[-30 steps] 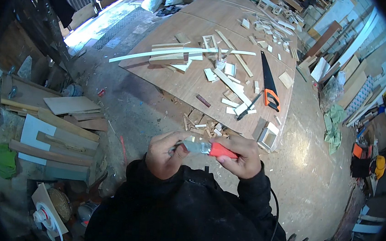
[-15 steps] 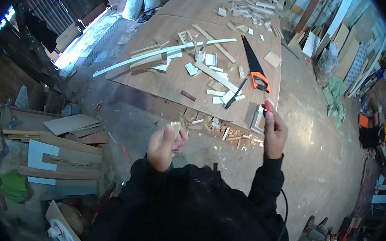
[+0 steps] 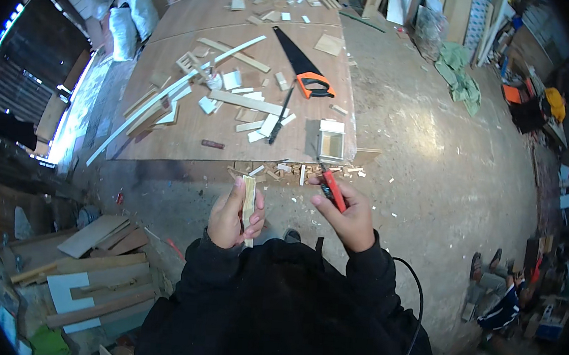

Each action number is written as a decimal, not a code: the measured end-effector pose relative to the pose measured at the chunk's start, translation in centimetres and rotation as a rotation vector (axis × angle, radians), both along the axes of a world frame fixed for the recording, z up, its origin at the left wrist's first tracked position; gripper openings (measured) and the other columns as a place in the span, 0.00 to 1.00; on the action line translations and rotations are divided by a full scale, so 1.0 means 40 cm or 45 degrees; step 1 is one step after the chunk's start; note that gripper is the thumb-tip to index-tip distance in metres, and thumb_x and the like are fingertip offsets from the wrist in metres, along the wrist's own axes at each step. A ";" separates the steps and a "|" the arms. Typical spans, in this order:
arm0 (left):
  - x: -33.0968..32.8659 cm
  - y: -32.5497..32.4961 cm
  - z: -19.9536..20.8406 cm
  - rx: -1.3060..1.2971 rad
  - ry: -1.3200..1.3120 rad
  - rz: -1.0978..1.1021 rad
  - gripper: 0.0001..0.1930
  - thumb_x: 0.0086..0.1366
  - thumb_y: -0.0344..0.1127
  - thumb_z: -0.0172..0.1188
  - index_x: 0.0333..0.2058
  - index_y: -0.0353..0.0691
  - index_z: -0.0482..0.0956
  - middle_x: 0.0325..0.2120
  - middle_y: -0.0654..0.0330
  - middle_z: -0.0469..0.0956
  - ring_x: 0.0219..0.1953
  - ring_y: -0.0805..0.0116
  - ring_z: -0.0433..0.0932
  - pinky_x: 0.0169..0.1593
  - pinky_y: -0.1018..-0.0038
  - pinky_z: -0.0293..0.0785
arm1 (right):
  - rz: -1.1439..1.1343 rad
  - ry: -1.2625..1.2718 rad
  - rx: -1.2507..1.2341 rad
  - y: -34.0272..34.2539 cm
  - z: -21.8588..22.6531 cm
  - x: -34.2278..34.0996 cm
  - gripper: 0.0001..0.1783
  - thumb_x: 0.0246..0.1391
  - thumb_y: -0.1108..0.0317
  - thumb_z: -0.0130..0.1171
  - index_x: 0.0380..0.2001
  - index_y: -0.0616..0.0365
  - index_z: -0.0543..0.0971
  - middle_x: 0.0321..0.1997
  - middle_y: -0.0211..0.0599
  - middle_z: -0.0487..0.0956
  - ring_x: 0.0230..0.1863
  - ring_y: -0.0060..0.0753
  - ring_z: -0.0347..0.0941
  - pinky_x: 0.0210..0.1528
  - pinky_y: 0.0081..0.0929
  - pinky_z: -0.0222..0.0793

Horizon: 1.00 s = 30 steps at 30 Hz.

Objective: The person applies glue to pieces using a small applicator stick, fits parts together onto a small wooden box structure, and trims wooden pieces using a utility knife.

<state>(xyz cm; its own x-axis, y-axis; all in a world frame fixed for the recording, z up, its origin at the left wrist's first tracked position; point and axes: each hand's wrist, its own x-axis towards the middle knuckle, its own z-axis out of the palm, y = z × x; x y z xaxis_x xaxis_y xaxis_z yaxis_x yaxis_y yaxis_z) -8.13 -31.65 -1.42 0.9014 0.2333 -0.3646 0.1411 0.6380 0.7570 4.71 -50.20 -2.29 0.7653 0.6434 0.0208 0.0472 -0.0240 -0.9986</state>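
Note:
My left hand (image 3: pixel 225 218) is closed around a short, pale wood strip (image 3: pixel 249 198), held upright with its top end sticking out past the thumb. To its right, my right hand (image 3: pixel 353 223) grips a red-handled tool (image 3: pixel 335 191) with a thin dark tip pointing away from me; its exact kind is unclear. Beyond that tip, a small open wooden box (image 3: pixel 331 145) with white edges stands on the near right corner of the wooden table (image 3: pixel 166 137). The two hands are apart, both short of the table's near edge.
On the table lie a handsaw (image 3: pixel 305 70) with an orange and black handle, a long white strip (image 3: pixel 137 121), many offcuts and a dark brown piece (image 3: pixel 212 144). Wood scraps (image 3: pixel 285 170) litter the floor by the edge. Boards (image 3: pixel 95 289) are stacked left; a person (image 3: pixel 505 301) is at lower right.
My right hand has come left and nearer, bringing the red-handled tool closer to my left hand. The wood strip now stands more upright. The view has swung right, so the table appears further left.

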 end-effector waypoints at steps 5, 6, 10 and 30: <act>0.123 -0.045 -0.005 -0.006 0.005 0.053 0.21 0.74 0.54 0.37 0.33 0.40 0.63 0.21 0.61 0.64 0.13 0.72 0.62 0.14 0.78 0.60 | 0.005 -0.107 0.022 0.005 -0.006 0.051 0.22 0.52 0.67 0.66 0.49 0.64 0.75 0.40 0.35 0.79 0.41 0.21 0.72 0.46 0.21 0.68; 0.147 -0.041 -0.012 -0.009 0.016 0.033 0.21 0.74 0.54 0.37 0.33 0.40 0.63 0.21 0.61 0.64 0.13 0.72 0.62 0.14 0.78 0.60 | -0.015 -0.097 0.017 0.004 -0.007 0.070 0.22 0.52 0.67 0.66 0.49 0.64 0.75 0.40 0.35 0.79 0.41 0.21 0.72 0.46 0.21 0.68; 0.238 0.002 -0.072 0.143 0.029 -0.157 0.20 0.74 0.50 0.39 0.33 0.39 0.64 0.19 0.62 0.64 0.14 0.75 0.62 0.16 0.80 0.59 | -0.053 -0.084 -0.043 0.021 -0.034 0.148 0.20 0.53 0.69 0.66 0.47 0.65 0.76 0.38 0.36 0.80 0.39 0.20 0.72 0.44 0.22 0.69; 0.781 0.239 -0.342 1.058 -0.161 -0.920 0.16 0.67 0.44 0.56 0.37 0.33 0.78 0.23 0.49 0.77 0.26 0.58 0.78 0.32 0.70 0.71 | -0.301 0.674 -0.215 0.190 -0.319 0.576 0.12 0.57 0.66 0.62 0.40 0.61 0.79 0.29 0.23 0.76 0.30 0.14 0.69 0.32 0.15 0.65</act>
